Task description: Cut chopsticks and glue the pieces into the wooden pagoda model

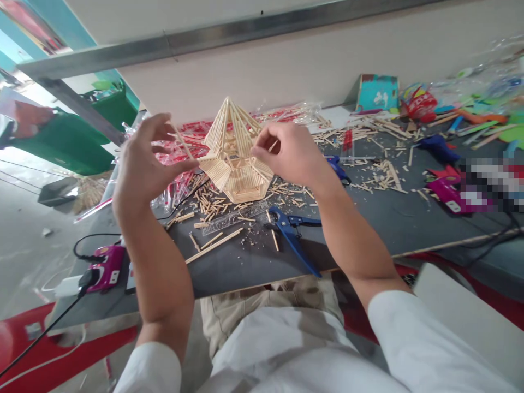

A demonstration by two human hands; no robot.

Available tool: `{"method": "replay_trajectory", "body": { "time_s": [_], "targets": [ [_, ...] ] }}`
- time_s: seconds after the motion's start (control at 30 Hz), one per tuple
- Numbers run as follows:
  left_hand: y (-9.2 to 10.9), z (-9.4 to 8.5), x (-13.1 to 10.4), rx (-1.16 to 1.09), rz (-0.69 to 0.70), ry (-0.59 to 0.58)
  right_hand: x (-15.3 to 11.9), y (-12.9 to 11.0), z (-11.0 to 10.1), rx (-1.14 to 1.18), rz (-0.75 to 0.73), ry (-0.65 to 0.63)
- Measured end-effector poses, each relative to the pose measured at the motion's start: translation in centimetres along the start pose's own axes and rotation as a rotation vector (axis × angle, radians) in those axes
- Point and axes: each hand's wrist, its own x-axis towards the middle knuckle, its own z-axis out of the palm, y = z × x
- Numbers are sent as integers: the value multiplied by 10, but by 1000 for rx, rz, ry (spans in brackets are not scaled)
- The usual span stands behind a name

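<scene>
A pointed, pavilion-like model made of thin wooden sticks (239, 177) stands upright on the dark table. On its left side, my left hand (141, 164) holds a thin wooden stick (183, 143) lengthwise between the fingertips and thumb. The thumb tip comes close to the model's lower roof edge. My right hand (289, 153) is at the model's right side, with finger and thumb pinched together against or just in front of the roof; whatever they hold is hidden. In front of the model lie a clear ruler (233, 218) and a blue-handled cutter (292, 234).
Cut stick pieces (216, 204) litter the table (254, 262). Red-and-clear plastic wrappers (184, 136) lie behind the model. Magenta power strips (107, 267) sit at both sides. A blue glue gun (438, 148) lies right, near a turquoise board (377, 93). A metal rail (229, 35) crosses behind.
</scene>
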Motion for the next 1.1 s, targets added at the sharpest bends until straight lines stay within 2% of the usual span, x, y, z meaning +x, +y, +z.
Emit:
{"method": "replay_trajectory", "body": {
  "time_s": [0.1,0.2,0.33,0.4,0.5,0.6,0.83,0.93,1.1],
  "targets": [
    [-24,1,-1,-21,-147,17,8,24,-12,-205,150,16],
    [-40,11,0,-167,-291,-81,15,45,-18,-332,233,-88],
    [-46,22,3,-294,-339,-264,20,56,-20,-394,267,-260],
    [-46,25,3,-300,-333,-314,22,58,-18,-427,289,-286],
    [-46,26,3,-296,-315,-341,24,59,-12,-451,321,-263],
    [-48,25,3,-292,-318,-344,22,56,1,-437,272,-248],
    [-49,10,-3,-244,-397,-394,18,40,34,-391,297,-172],
    [-48,3,-6,-224,-433,-407,22,46,44,-309,277,-147],
    [-42,0,-7,-206,-452,-435,35,63,56,-67,242,-31]
  ]
}}
